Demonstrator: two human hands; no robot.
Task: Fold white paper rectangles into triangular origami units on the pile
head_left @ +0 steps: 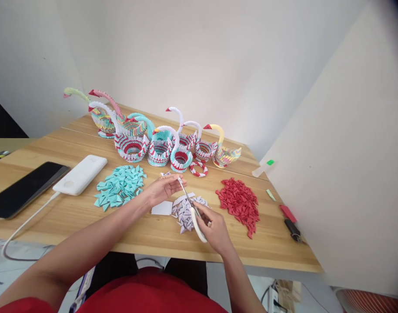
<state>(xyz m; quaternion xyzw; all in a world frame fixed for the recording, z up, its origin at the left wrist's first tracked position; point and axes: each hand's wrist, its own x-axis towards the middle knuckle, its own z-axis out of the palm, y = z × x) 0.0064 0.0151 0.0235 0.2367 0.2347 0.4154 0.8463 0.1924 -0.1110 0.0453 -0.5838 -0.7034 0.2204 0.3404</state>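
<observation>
A pair of scissors [195,217] with white handles is in my right hand [212,226], its fingers wrapped round the handles. The blades slant up and left to the fingertips of my left hand [164,190]. There a small white paper piece [179,179] is pinched, and the blade tips meet or nearly meet it. Whether the blades are parted is too small to tell. Beneath the scissors lies a pile of folded white paper pieces [185,216]. A flat white paper sheet [162,208] rests on the table just below my left hand.
Folded turquoise paper pieces [120,186] are heaped to the left, red ones [239,202] to the right. Several paper swans [132,145] stand behind, near a red-and-white ring [199,169]. A phone [27,187] and a white power bank [81,174] with a cable lie at left.
</observation>
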